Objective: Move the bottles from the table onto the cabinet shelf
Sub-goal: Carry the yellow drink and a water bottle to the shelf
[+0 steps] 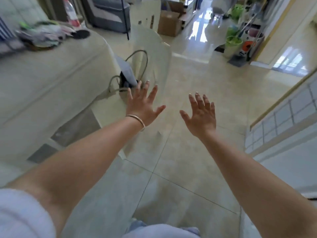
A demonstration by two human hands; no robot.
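From the head camera, we hold both hands out in front of us, palms down over the tiled floor point(188, 79). Our left hand point(143, 104) has its fingers spread and straight, a released grip holding nothing; a thin bracelet point(137, 118) sits on that wrist. Our right hand point(201, 115) is likewise released, fingers straight and empty.

The only bottle point(71, 13) we can make out is at about ten o'clock, far up the frame. It stands on the cloth-covered counter point(51, 69), just behind a heap of small items point(42, 33) and near a dark round lid point(81, 34). It looks clear with a red label. Its long axis runs upright, leaning slightly in the wide-angle view, with the neck pointing up out of frame. Blur keeps us from telling whether more bottles stand there.

At three o'clock a white unit with a grid front point(281, 115) may be the cabinet; we cannot see a shelf in it.

We judge the risks as these. A bag with loop handles point(130, 73) hangs off a pale chair point(151, 54) just beyond our left fingertips, so a reach towards ten o'clock could snag a handle. The heap beside the bottle could be swept off, or the tall bottle tipped, if we grasp it high.
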